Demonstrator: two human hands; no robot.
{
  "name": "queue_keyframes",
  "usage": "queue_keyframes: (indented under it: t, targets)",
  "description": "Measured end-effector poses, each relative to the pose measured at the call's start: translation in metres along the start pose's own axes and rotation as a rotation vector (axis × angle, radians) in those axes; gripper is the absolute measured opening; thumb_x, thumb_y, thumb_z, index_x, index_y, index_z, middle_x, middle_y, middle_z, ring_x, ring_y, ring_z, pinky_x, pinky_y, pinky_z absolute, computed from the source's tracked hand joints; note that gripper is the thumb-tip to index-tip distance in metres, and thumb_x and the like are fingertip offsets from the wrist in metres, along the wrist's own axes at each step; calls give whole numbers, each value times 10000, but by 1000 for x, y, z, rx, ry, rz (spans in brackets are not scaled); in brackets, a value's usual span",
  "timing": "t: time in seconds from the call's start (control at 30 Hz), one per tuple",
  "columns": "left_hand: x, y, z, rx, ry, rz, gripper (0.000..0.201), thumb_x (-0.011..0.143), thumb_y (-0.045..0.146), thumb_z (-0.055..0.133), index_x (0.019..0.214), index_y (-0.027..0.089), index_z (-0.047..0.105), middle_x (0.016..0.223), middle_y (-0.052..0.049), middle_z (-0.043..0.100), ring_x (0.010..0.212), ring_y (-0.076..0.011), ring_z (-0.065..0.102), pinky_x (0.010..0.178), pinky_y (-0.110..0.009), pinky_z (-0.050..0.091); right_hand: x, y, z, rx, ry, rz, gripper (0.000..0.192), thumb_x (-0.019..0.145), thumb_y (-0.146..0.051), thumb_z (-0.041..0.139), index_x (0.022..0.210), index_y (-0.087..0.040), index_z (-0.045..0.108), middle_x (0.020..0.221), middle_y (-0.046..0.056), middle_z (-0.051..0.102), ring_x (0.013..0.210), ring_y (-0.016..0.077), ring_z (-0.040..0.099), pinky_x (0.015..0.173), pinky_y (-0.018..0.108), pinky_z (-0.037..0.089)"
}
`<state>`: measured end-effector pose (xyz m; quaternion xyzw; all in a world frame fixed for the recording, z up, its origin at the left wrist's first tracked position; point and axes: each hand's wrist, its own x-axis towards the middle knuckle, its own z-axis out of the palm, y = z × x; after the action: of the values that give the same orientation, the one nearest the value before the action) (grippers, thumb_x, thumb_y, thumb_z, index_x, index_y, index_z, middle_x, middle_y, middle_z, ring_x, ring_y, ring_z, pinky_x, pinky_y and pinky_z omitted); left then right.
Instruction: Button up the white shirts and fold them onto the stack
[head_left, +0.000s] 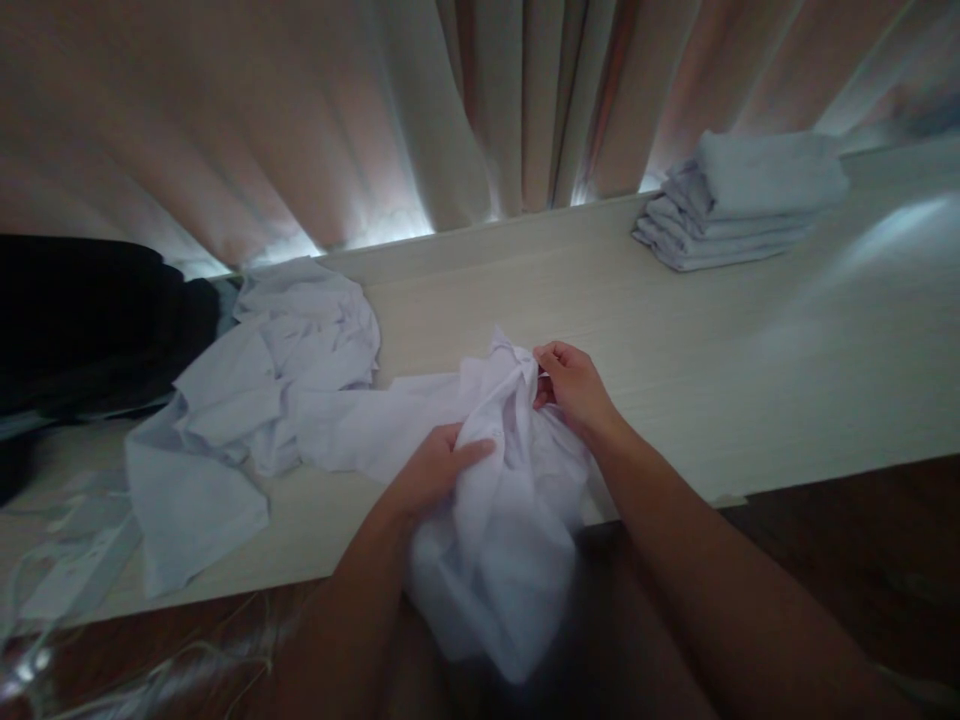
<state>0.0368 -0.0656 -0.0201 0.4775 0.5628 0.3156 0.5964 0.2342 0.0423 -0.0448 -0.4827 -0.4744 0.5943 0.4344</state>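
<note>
Pale wooden tabletop (750, 370) across the middle of the frame, beige curtains (450, 110) hanging along its far edge with light leaking underneath. Crumpled white garment (502, 520) at lower centre, bunched at the table's near edge and drooping over it toward the bottom of the frame. Left hand (435, 470) closed on a fold of that cloth, fingers pressed into it just left of centre. Right hand (574, 385) pinching the garment's top edge between thumb and fingertips, slightly above and to the right of the left hand. Loose heap of white cloth (262, 380) spread at centre left, touching the held garment. Neat stack of folded white cloths (739, 200) at upper right, well apart from both hands. Dark bundle (90, 320) at the left edge. Thin white cords (67, 560) trailing at lower left.
</note>
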Motion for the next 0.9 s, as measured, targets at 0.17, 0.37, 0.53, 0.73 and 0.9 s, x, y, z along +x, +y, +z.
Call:
queue_keyframes:
  t: [0.17, 0.37, 0.53, 0.73, 0.9]
  targets:
    - [15, -5, 12, -47, 259, -10, 313, 743, 391, 764, 907, 125, 750, 838, -99, 745, 694, -218, 647, 597, -285, 467, -27, -25, 3, -325, 248, -344, 235, 865, -433, 626, 898, -234, 506, 957, 56, 616, 784, 174, 598, 638, 295, 482]
    - [26, -7, 15, -18, 357, 11, 344, 726, 385, 733, 920, 101, 746, 834, -91, 741, 709, -213, 641, 632, -289, 473, -66, -41, 3, -1251, -199, -67, 317, 845, -428, 621, 635, -192, 603, 694, 113, 650, 658, 237, 598, 599, 336, 379]
    - [26, -7, 17, 22, 385, 23, 420, 743, 469, 713, 931, 94, 739, 849, -89, 738, 741, -209, 634, 647, -281, 471, -64, -30, 4, -1418, -411, -12, 151, 817, -224, 559, 813, -173, 701, 899, 144, 732, 793, 271, 676, 613, 320, 401]
    - [23, -3, 18, 33, 445, 102, 387, 747, 456, 723, 906, 103, 725, 829, -62, 720, 746, -191, 615, 658, -265, 470, -55, -38, -9, -931, -476, -30, 324, 891, -303, 558, 591, -184, 583, 634, 61, 676, 562, 156, 592, 581, 281, 415]
    - [21, -4, 17, 26, 482, 138, 365, 749, 451, 719, 914, 125, 727, 816, -36, 704, 732, -179, 601, 634, -255, 455, -53, -47, -21, -498, -420, 28, 301, 879, -371, 602, 642, -186, 587, 629, 33, 663, 509, 134, 569, 480, 249, 421]
